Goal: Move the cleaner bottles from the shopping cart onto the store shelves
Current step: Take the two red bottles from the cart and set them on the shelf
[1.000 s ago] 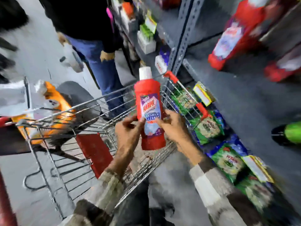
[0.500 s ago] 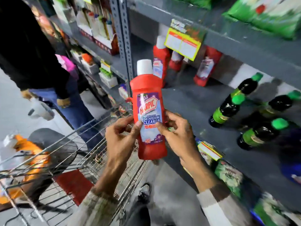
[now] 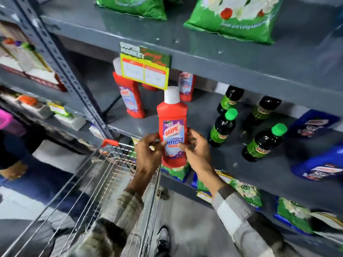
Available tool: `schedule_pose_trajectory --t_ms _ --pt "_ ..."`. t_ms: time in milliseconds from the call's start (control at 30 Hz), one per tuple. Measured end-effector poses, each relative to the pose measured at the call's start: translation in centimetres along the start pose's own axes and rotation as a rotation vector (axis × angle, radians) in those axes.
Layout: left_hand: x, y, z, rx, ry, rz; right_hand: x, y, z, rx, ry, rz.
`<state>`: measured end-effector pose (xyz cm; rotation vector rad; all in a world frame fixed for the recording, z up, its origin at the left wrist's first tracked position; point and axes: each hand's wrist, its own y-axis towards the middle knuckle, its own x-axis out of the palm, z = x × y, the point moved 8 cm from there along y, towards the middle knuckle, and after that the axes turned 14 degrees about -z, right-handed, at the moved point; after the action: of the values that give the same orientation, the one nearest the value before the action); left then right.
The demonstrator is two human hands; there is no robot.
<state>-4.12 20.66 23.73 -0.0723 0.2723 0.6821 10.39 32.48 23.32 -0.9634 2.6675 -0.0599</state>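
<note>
A: Where's the red plastic cleaner bottle with the white cap and purple label right now?

B: Upright in the air, above the far corner of the wire shopping cart and just in front of the front edge of the grey metal shelf. The left hand and the right hand are clamped on its lower half from either side, thumbs across the label

A: How do you reckon it handles?

B: Stiff-walled, probably full, so fairly weighty for its size. The plastic looks smooth and glossy, likely a bit slippery. Not fragile, though a drop could pop the cap

A: Best place to grip?

B: Round the flat body at the label, as now; the narrow shoulder under the cap would suit one hand

A: Room on the shelf?

B: Yes, bare surface between the matching red bottle near the back left corner and the dark bottles with green caps
</note>
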Motion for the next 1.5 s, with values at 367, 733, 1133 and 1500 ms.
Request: schedule_pose_trajectory --t_ms 367,733,1133,1500 --pt "3.7 11.5 1.5 0.129 0.180 -0.048 -3.0 8.1 -0.5 0.013 -0.015 0.202" --pt "3.4 13.2 0.1 0.168 0.217 -0.039 -1.4 10.3 0.3 0.015 -0.128 0.183" --pt "-1.4 11.0 -3.2 0.164 0.049 0.152 -0.1 10.1 1.9 0.076 -0.199 0.114" --pt "-6.3 15.3 -9.8 0.031 0.171 0.208 2.0 10.5 7.2 0.098 -0.086 0.194"
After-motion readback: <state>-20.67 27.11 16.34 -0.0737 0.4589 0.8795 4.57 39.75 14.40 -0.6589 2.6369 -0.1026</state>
